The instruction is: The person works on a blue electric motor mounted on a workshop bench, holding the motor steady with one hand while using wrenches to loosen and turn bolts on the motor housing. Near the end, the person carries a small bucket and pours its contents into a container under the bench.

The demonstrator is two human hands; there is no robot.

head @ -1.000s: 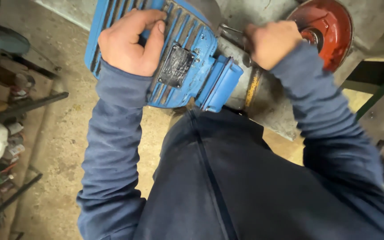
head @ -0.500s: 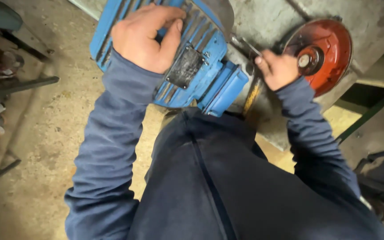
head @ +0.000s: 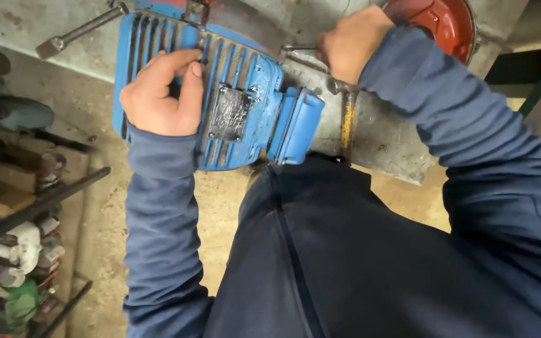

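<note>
Blue finned motor (head: 220,94) lay on the grey metal tabletop (head: 383,138), body at the near edge. Left hand (head: 161,94) pressed flat-curled on the fins, fingers hooked into the ribs; against half a second earlier it sat lower on the housing. Right hand (head: 349,50) had moved up from beside the red disc (head: 439,22), grip closed around a metal tool (head: 302,53) at the motor's end. Yellowed handle (head: 347,122) stayed put. Judged: bracing continued while tool work went on.

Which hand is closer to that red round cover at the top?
The right hand. It grips a metal tool just beside the red round cover, while the left hand rests far off on the blue finned motor.
</note>
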